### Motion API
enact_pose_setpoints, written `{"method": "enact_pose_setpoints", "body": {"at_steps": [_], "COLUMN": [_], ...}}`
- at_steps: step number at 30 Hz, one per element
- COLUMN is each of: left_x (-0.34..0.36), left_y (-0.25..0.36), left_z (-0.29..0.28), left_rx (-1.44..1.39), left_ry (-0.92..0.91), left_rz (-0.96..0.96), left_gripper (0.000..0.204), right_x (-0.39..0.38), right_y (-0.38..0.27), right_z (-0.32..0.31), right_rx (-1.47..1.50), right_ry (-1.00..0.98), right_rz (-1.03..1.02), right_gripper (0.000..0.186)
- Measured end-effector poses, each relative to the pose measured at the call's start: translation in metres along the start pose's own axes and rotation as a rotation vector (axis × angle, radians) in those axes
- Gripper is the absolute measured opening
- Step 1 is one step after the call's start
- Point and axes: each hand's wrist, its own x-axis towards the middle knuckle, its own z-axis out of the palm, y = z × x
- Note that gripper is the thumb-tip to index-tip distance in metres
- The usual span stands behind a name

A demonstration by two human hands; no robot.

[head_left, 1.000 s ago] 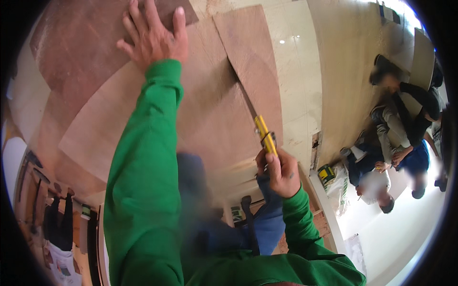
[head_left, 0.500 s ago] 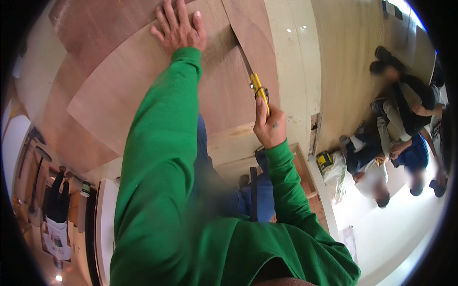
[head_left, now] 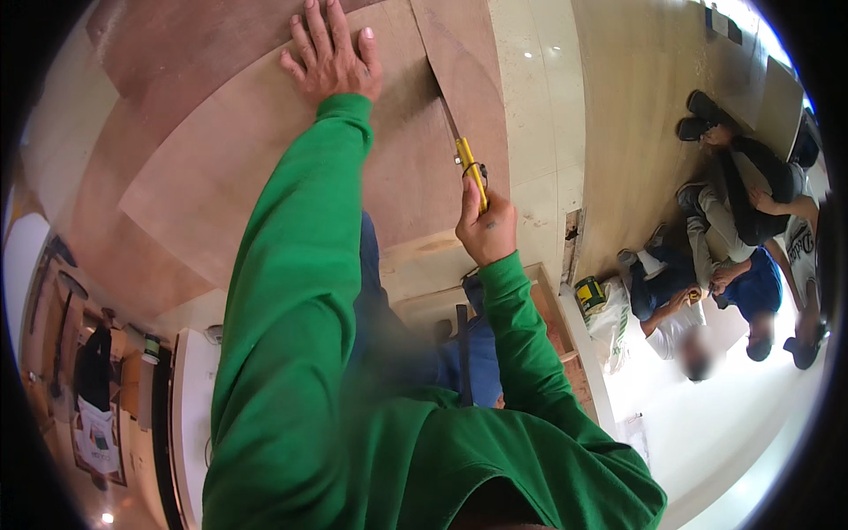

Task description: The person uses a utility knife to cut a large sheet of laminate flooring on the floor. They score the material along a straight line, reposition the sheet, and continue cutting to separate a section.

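Plywood sheets fill the upper part of the view, and the large brown plywood sheet [head_left: 291, 168] serves as the landmark for everything else. Left hand [head_left: 331, 55] lies flat on that sheet near its far edge, fingers spread and palm down, its grip open and holding nothing, only pressing the surface. Right hand [head_left: 486, 225] sits at the sheet's right edge, its grip closed around the handle of a yellow utility knife [head_left: 471, 170]. The knife points away from the person, its tip at the seam where the sheet meets a narrower darker strip of plywood [head_left: 473, 79] that lies just to the right of the sheet, touching it along that line. Both arms wear green sleeves [head_left: 291, 291], and the left one stretches across the middle of the sheet. Below the sheet's near edge, blue trousers [head_left: 481, 353] show beside a low wooden box frame [head_left: 552, 318].

Well to the right of the sheet, past a pale floor strip [head_left: 539, 106] and another broad wooden panel [head_left: 632, 115], other people [head_left: 733, 230] sit on the floor close together. A small green and yellow can [head_left: 589, 294] stands between them and the sheet, next to a white bag [head_left: 614, 327].
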Motion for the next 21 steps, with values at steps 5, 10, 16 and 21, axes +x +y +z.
{"method": "enact_pose_setpoints", "body": {"at_steps": [5,10,16,21], "left_x": [-0.002,0.001,-0.002,0.0], "left_y": [0.002,0.0,-0.003,-0.001], "left_z": [-0.007,0.004,0.003,-0.001], "left_rx": [-0.007,-0.008,-0.011,-0.024], "left_ry": [-0.022,-0.066,-0.034,-0.032], "left_rz": [-0.001,-0.027,-0.027,-0.029], "left_gripper": [0.068,0.067,0.068,0.067], "right_x": [-0.1,-0.092,-0.006,-0.115], "right_y": [-0.011,-0.043,-0.005,-0.027], "right_z": [-0.067,-0.077,0.004,-0.081], "right_rx": [0.049,-0.05,0.038,0.043], "right_ry": [-0.009,-0.106,-0.024,-0.043], "right_rz": [0.065,0.206,0.053,0.114], "right_gripper": [0.029,0.029,0.041,0.032]}}
